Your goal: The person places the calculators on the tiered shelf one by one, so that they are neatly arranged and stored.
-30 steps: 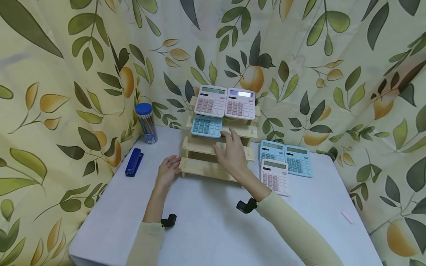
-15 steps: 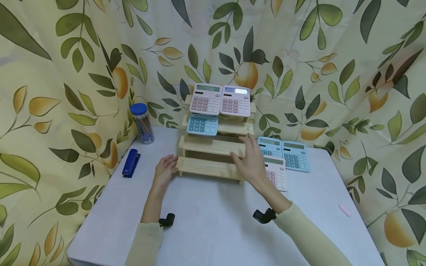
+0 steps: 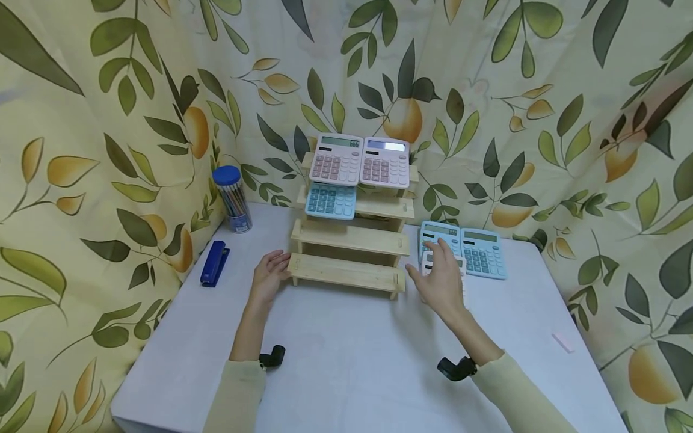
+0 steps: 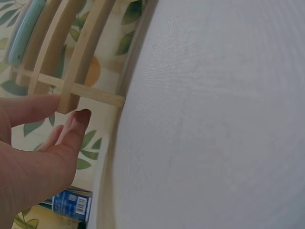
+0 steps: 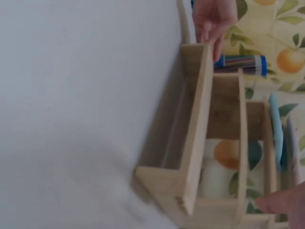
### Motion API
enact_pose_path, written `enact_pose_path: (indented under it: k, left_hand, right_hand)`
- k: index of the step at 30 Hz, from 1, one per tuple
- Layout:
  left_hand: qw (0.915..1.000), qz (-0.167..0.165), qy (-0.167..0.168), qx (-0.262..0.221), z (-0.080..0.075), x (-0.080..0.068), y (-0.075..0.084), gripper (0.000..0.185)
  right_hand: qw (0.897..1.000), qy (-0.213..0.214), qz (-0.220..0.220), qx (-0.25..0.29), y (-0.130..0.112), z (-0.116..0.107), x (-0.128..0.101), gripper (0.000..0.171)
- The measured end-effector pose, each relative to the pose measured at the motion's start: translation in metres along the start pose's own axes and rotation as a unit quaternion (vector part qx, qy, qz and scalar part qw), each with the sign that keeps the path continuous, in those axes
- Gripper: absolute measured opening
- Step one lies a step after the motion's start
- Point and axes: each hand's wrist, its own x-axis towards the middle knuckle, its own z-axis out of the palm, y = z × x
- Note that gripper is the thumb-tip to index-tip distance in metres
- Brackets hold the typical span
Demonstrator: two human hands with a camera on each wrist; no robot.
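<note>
A wooden tiered shelf (image 3: 346, 272) stands on the table. At the left end of its lowest tier, my left hand (image 3: 269, 276) pinches the board between thumb and fingers, as the left wrist view shows. My right hand (image 3: 444, 281) hovers with spread fingers over a pink-and-white calculator (image 3: 428, 260) and holds nothing; it hides most of that calculator. Two light-blue calculators, one left (image 3: 440, 231) and one right (image 3: 483, 252), lie just behind. Two pink calculators, left (image 3: 335, 159) and right (image 3: 385, 162), sit on the top tier. Below them rests a blue calculator (image 3: 330, 201) at the left.
A blue-lidded jar (image 3: 234, 198) of pencils or pens stands left of the shelf, with a blue stapler (image 3: 215, 263) in front of it. On the right side of the white-covered table (image 3: 346, 367) lies a small pink strip (image 3: 563, 343). Patterned curtains (image 3: 487, 90) enclose the table.
My right hand has moved away from the blue calculator on the shelf, rightward to above the pink calculator on the table. The left hand stays at the shelf's lower left end.
</note>
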Motion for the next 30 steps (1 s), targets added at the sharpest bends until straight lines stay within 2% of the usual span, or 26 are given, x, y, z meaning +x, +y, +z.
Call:
enact_pose_path:
  k: [5, 14, 22, 30]
  left_hand:
    - [1.0, -0.004, 0.0, 0.0, 0.0, 0.001, 0.001, 0.069]
    - [1.0, -0.001, 0.002, 0.0, 0.0, -0.001, 0.001, 0.07]
    - [0.9999, -0.007, 0.005, 0.008, -0.002, -0.003, 0.003, 0.069]
    - [1.0, -0.001, 0.002, 0.007, 0.0, -0.002, 0.002, 0.07]
  right_hand:
    - [0.998, -0.025, 0.054, -0.011, 0.025, 0.002, -0.01, 0.073]
    - [0.99, -0.061, 0.123, -0.031, 0.06, 0.004, -0.028, 0.083]
    - [0.98, -0.088, 0.175, -0.042, 0.074, 0.011, -0.034, 0.098]
    - [0.973, -0.113, 0.196, -0.044, 0.08, 0.018, -0.034, 0.111]
